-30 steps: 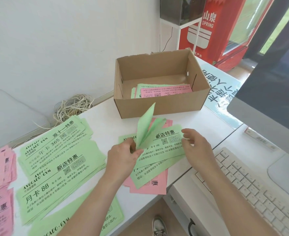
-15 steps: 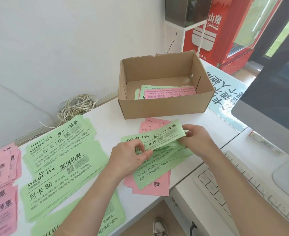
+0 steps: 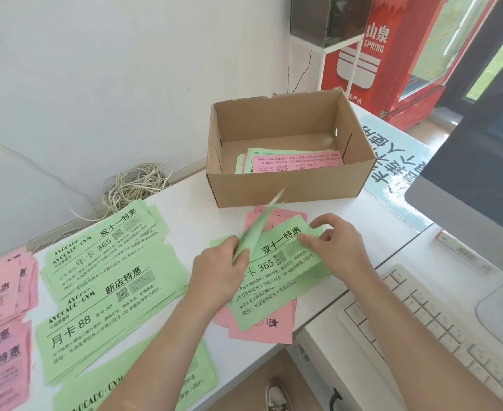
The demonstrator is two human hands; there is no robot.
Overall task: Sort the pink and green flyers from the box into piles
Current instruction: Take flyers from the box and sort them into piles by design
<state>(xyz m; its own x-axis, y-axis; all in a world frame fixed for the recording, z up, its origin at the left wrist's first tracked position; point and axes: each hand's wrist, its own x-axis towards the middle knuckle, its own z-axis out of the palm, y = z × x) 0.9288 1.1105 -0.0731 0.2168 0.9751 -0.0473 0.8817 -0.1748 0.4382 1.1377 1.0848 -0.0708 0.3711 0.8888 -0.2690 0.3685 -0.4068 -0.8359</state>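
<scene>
An open cardboard box [image 3: 289, 188] stands at the back of the white desk and holds several pink and green flyers [image 3: 291, 163]. In front of it lies a mixed heap of green and pink flyers [image 3: 277, 295]. My left hand [image 3: 219, 274] pinches one green flyer [image 3: 257, 229] and lifts it on edge above the heap. On the right end of the heap's top green flyer rests my right hand [image 3: 333, 247], fingers curled over it. Sorted green piles [image 3: 108, 277] lie to the left, with pink piles [image 3: 1, 315] at the far left.
A coil of pale cord [image 3: 134, 185] lies by the wall. A white keyboard [image 3: 440, 327] and a monitor [image 3: 478, 173] fill the right side. Behind the box, on the right, stands a red vending machine [image 3: 392, 54]. The desk's front edge runs just below the heap.
The left hand has peeled a green flyer off the heap and raised it on edge. The right hand has lowered onto the flyer beneath. The camera has moved slightly.
</scene>
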